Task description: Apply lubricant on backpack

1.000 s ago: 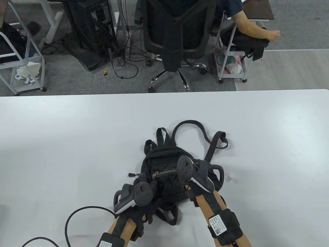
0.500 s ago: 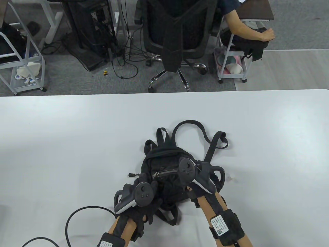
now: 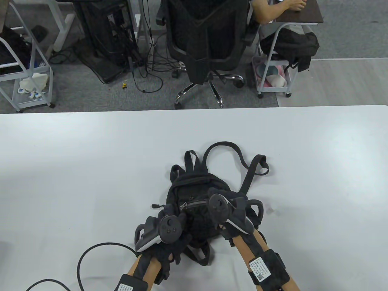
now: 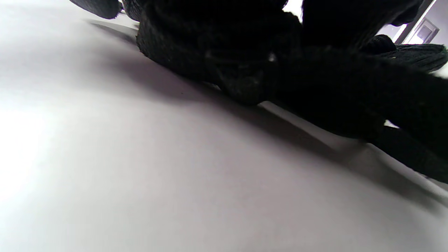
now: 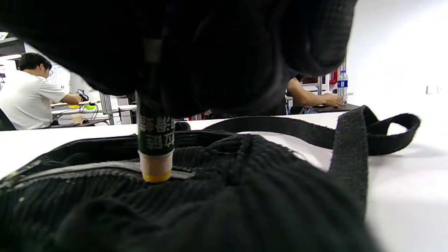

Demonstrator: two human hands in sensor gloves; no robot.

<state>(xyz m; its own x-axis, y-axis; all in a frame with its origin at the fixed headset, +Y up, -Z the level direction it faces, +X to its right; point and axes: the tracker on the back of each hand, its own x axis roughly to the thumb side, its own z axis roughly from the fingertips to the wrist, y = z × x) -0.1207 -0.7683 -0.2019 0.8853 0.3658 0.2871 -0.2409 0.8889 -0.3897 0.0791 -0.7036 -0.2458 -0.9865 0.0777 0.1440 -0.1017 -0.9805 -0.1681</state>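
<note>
1. The black backpack is lying flat on the white table, near the middle of the table's near edge, with its straps looping out toward the far edge.
2. A zipper is running across the front pocket, its metal pull sitting at the left end.
3. The lubricant stick, a dark tube with pale lettering and a yellow tip, is standing upright with that tip touching the zipper line in the right wrist view.
4. The right hand is clenching around the upper part of the stick, holding it down on the right part of the zipper; its tracker is facing upward.
5. The left hand is resting on the lower-left part of the backpack, just below the zipper pull, fingers pressing into the fabric; whether it is actually pinching the cloth I cannot tell, since the left wrist view is showing only dark glove against the tabletop.
6. A small black plug on a cord is lying on the table just left of the pack.
7. A black cable is curling over the table near the near edge, left of the left forearm.
</note>
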